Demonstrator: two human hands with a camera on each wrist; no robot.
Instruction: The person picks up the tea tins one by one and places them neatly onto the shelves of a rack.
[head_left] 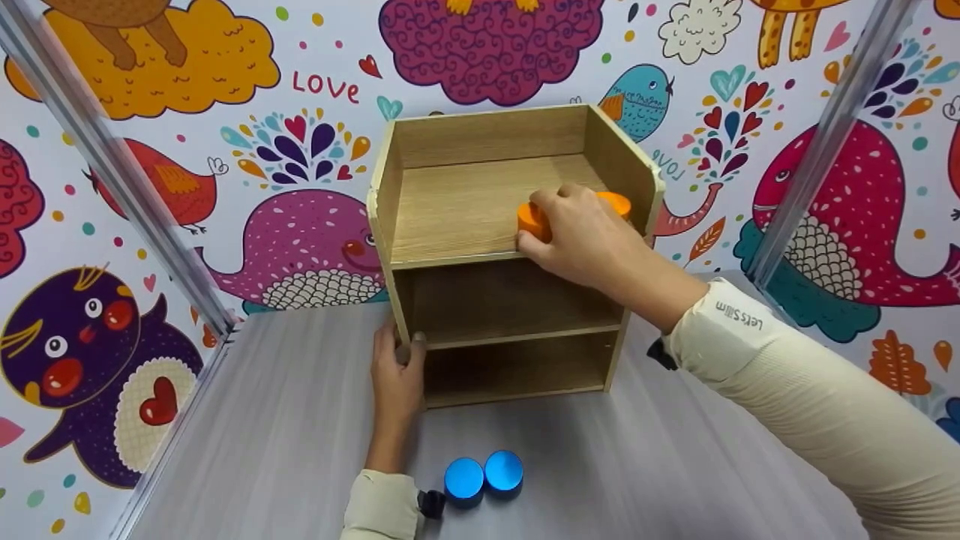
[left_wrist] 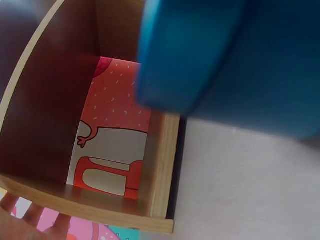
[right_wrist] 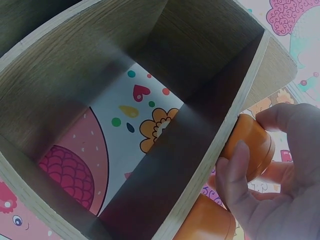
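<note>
On the top shelf (head_left: 457, 202) of the three-tier wooden unit (head_left: 450, 262), an orange canister (head_left: 531, 219) is pinched by the right hand (head_left: 574, 232) — thumb nearest the front edge, fingers round the far side, likely for a secure sideways hold. A second orange canister (head_left: 615, 202) is set just right of it. The left side panel (head_left: 386, 202) is gripped low by the left hand (head_left: 397, 375), presumably for steadying — finger spread can't be told for sure. Two blue canisters (head_left: 464, 480) are stood side by side on the table (head_left: 300, 420) out front, probably for easy reach.
</note>
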